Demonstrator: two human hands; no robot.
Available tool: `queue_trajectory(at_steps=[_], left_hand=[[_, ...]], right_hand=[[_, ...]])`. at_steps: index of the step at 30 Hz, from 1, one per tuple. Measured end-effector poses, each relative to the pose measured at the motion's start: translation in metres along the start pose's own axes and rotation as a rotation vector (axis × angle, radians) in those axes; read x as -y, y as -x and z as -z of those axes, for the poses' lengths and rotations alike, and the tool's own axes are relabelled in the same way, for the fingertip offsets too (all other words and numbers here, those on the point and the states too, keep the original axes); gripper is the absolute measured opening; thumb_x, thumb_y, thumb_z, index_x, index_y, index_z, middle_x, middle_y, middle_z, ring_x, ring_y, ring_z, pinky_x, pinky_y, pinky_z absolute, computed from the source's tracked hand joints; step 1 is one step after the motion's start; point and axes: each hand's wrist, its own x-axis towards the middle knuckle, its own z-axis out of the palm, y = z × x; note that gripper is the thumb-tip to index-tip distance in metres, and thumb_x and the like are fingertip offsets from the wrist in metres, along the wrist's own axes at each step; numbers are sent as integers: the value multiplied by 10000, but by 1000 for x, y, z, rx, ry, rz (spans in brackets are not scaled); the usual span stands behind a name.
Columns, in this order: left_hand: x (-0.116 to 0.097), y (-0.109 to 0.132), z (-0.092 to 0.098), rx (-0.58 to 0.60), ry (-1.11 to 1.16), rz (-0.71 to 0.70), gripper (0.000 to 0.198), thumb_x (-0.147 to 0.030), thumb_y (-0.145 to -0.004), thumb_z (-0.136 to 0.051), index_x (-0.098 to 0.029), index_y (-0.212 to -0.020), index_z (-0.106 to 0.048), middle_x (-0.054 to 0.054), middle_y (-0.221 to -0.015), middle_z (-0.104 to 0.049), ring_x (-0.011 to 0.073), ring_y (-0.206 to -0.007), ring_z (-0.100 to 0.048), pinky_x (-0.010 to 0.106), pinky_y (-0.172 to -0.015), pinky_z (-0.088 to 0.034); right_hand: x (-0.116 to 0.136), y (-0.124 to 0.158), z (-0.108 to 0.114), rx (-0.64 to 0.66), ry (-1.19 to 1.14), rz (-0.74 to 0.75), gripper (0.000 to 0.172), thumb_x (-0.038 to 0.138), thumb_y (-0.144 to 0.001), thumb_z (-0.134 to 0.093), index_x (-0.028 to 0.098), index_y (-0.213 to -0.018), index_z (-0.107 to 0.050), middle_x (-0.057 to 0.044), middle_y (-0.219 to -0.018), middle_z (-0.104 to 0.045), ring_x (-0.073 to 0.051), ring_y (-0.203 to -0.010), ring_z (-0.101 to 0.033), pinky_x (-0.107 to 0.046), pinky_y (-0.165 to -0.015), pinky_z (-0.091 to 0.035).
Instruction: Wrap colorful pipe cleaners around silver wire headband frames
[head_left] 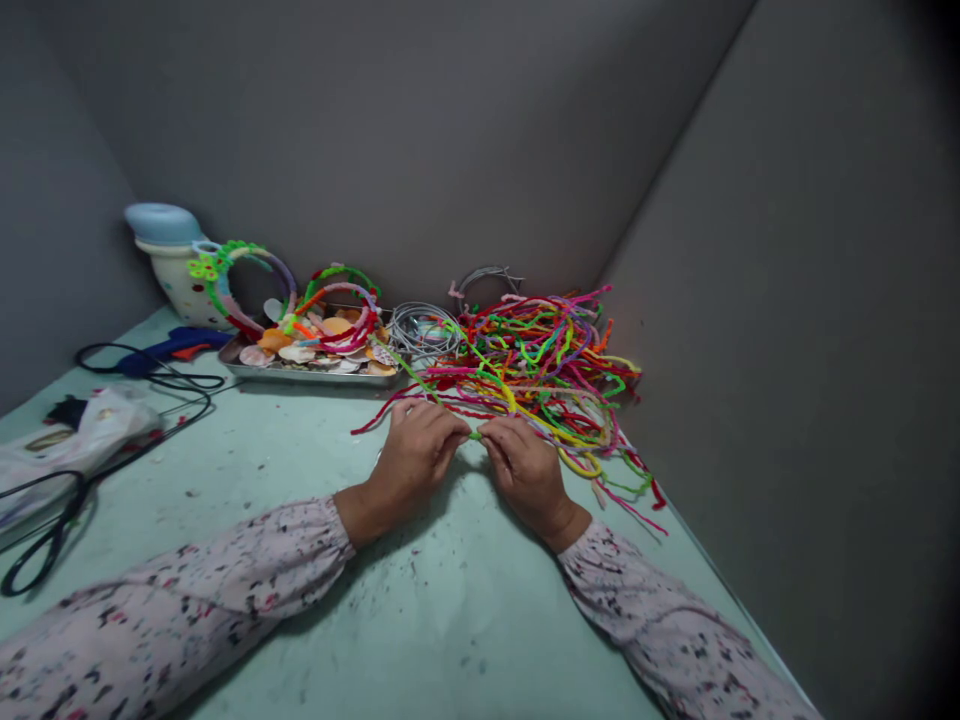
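Note:
Between my two hands a green pipe cleaner (475, 436) shows as a short stretch. My left hand (420, 445) pinches it from one side, with fingertips closed. My right hand (525, 470) grips it from the other, its fingers pressed together too. A thin green length rises beyond the left hand's knuckles and may belong to the same piece. Just behind both hands lies a tangled heap of coloured pipe cleaners (540, 345) in red, pink, yellow, green and purple. Most of the held piece is hidden by my fingers.
A metal tray (315, 375) holds seashells and pipe-cleaner-wrapped rings (259, 255). Beside it sits a coil of grey wire (426, 330). At the left are a spotted container (176, 270), a blue glue gun (154, 355), a black cable (202, 400) and a plastic bag (90, 430). Grey walls border the table.

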Motion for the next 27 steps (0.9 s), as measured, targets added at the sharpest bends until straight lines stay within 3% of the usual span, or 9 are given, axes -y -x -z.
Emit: queue_trajectory(at_steps=[8,18,27], left_hand=[[1,-1,-1,52,-47,-23,127,-145,-888,-462,-187,-894,-582,15,-850,-639,182,-845,-520,383,-880,-296],[-2,0,-1,44,-80,-9,136,-179,-910,-444,-188,-908,-580,19,-855,-636,183,-844,-522,390,-882,-292],[0,0,-2,125,-89,-19,156,-121,-884,-417,-175,-869,-562,32,-825,-612,189,-811,-499,389,-857,-304]], right_hand=[[1,1,0,11,21,9,176,178,-903,-505,175,-1043,-611,-85,-975,-672,-177,-900,-633,-302,-782,-529],[0,0,0,7,11,1,180,179,-903,-503,170,-1042,-616,-90,-981,-671,-182,-926,-633,-307,-809,-527],[1,2,0,59,-1,-4,186,187,-907,-487,183,-1033,-623,-85,-983,-674,-179,-917,-636,-307,-802,-527]])
